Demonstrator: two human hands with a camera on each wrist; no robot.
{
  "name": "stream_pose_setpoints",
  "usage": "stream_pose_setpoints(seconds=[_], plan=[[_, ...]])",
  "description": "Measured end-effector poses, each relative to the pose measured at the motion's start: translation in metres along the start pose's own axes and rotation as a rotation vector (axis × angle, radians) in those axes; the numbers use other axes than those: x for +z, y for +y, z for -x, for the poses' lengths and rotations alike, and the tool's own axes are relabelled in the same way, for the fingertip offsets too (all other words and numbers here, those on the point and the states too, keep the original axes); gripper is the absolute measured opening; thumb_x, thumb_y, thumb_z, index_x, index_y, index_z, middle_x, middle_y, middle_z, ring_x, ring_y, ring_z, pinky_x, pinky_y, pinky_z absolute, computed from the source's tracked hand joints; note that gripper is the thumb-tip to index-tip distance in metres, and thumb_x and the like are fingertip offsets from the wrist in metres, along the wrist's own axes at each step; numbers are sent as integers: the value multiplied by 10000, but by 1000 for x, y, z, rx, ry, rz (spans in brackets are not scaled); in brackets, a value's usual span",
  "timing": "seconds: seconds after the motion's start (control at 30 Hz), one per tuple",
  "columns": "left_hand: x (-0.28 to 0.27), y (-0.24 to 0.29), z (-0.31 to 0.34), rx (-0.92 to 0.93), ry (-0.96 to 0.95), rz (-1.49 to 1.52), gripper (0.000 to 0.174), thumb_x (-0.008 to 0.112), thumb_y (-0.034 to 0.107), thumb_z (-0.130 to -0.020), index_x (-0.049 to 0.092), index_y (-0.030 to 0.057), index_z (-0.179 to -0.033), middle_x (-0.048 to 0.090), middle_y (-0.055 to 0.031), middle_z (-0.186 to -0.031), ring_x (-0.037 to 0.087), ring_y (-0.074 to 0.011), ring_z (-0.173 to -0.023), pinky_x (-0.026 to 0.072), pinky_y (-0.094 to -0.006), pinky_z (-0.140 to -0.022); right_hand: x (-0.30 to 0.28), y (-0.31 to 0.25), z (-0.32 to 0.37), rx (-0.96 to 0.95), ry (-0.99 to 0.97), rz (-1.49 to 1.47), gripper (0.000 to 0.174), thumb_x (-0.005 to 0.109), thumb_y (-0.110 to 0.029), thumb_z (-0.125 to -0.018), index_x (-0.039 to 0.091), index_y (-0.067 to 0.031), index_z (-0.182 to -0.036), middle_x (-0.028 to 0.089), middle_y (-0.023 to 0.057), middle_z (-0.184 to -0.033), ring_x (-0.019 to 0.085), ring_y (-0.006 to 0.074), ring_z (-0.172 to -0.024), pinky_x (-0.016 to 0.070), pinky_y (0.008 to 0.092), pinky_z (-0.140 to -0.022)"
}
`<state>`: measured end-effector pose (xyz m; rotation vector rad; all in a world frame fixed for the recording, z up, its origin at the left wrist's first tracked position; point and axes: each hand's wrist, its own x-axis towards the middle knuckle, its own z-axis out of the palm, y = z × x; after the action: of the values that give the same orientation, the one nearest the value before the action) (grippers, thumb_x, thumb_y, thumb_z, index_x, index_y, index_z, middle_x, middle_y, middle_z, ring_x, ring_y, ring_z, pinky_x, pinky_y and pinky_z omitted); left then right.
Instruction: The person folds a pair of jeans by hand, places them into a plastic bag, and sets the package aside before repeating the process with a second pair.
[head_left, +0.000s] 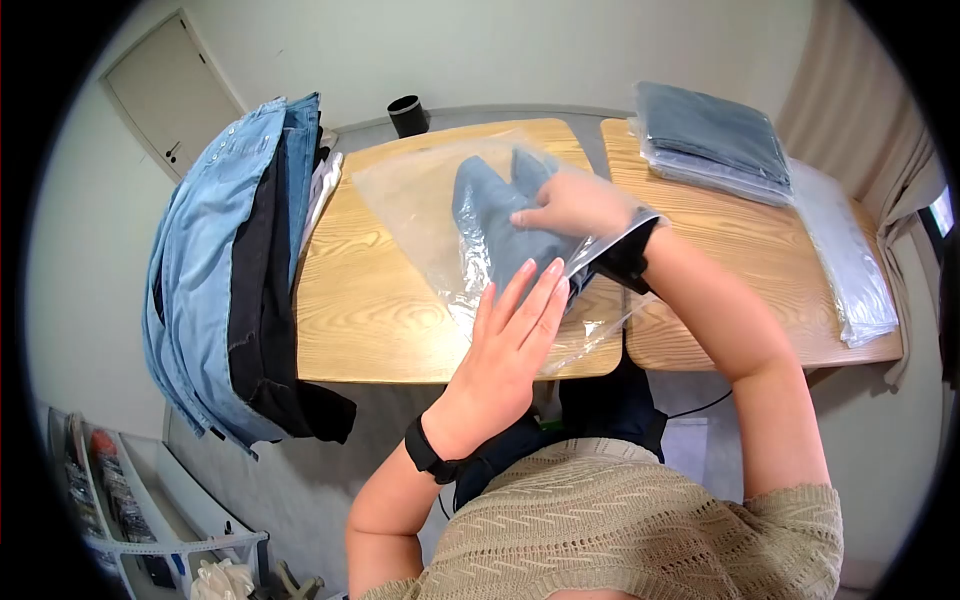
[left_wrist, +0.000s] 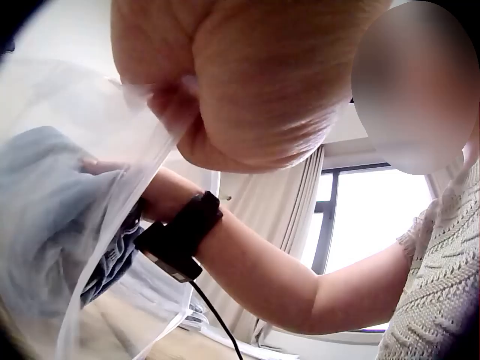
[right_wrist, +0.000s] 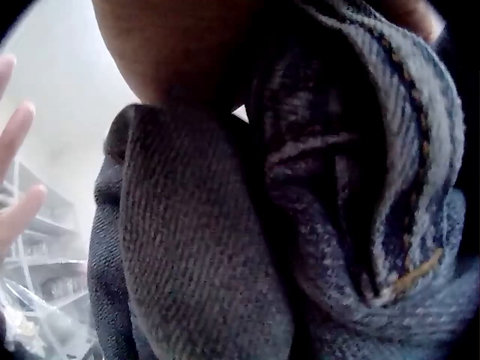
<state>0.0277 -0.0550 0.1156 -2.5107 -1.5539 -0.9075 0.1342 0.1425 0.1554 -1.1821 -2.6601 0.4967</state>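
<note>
A clear plastic bag (head_left: 400,195) lies across the left tabletop with folded blue jeans (head_left: 485,205) inside it. My right hand (head_left: 575,205) reaches through the bag's mouth and grips the jeans, its thumb on top and its fingers partly hidden in the cloth. In the right wrist view the folded denim (right_wrist: 195,240) fills most of the picture. My left hand (head_left: 500,350) lies at the near side of the mouth with long fingers over the plastic. From the left wrist, the bag's edge (left_wrist: 112,232) runs taut up into this hand, held between thumb and fingers.
Denim and black garments (head_left: 215,250) hang over the left edge of the wooden table (head_left: 350,330). On the right table, bagged jeans (head_left: 715,135) are stacked beside flat clear bags (head_left: 845,250). A black bin (head_left: 407,117) stands behind; a gap separates the tables.
</note>
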Motion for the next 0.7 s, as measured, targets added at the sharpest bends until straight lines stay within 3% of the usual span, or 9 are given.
stream_pose_setpoints(seconds=[0.07,0.1,0.17,0.3,0.4,0.53,0.6,0.63,0.7], plan=[[1,-1,3,-22,13,14,720,407,-170,-693,347,-11,-1393,325,-159,-1467,300,-361,-1357,214,-509,-1100,-7,1,7,64,-36,-73,569,504,-540,-875,706,-9,-908,679,167,-872,638,279,-829,479,370,-754],[0,-1,4,-20,23,12,703,409,-170,-698,363,-15,-1383,344,-163,-1455,318,-355,-1350,223,-502,-1097,-2,13,1,67,-43,-74,569,504,-540,-875,706,-9,-908,679,167,-872,638,279,-829,479,370,-754],[2,-1,7,-18,31,17,686,410,-170,-704,379,-18,-1373,363,-167,-1444,336,-350,-1342,231,-495,-1094,13,51,-13,69,0,-268,485,514,-464,-897,698,-20,-964,669,204,-933,628,300,-918,464,362,-839],[10,-4,27,-30,30,15,656,422,-162,-710,404,-25,-1351,393,-172,-1422,371,-334,-1325,245,-485,-1089,31,93,11,-48,-51,-164,333,559,-324,-898,686,-39,-1013,607,235,-1117,572,333,-1058,429,368,-926],[20,-6,53,-102,-36,-43,648,427,-163,-702,422,-22,-1335,405,-160,-1417,378,-323,-1323,246,-485,-1088,51,93,24,-72,243,-1,208,616,-167,-848,670,-58,-1017,386,248,-1383,412,388,-1246,360,397,-1030],[24,-9,79,-182,-37,-118,611,456,-121,-742,442,27,-1335,412,-117,-1424,385,-287,-1325,236,-518,-1084,62,84,36,-236,391,171,206,602,-147,-840,648,-60,-1021,404,258,-1367,405,392,-1261,342,407,-1053],[24,-11,88,-208,-16,-119,611,456,-122,-741,442,25,-1333,414,-119,-1422,384,-288,-1326,231,-524,-1087,72,71,47,-252,577,433,225,602,-94,-809,620,-63,-1031,399,254,-1375,396,391,-1276,329,415,-1067],[25,-13,91,-228,6,-118,610,455,-124,-739,441,23,-1332,416,-121,-1419,382,-289,-1326,227,-531,-1089,76,60,56,-277,590,404,268,562,-129,-779,644,-57,-1024,405,244,-1374,369,362,-1308,305,458,-1078],[24,-15,95,-248,4,-108,622,451,-128,-740,426,32,-1341,410,-123,-1422,371,-305,-1332,208,-543,-1095,84,38,84,-310,510,301,241,586,-127,-797,646,-57,-1019,428,247,-1355,387,366,-1295,326,431,-1069]])
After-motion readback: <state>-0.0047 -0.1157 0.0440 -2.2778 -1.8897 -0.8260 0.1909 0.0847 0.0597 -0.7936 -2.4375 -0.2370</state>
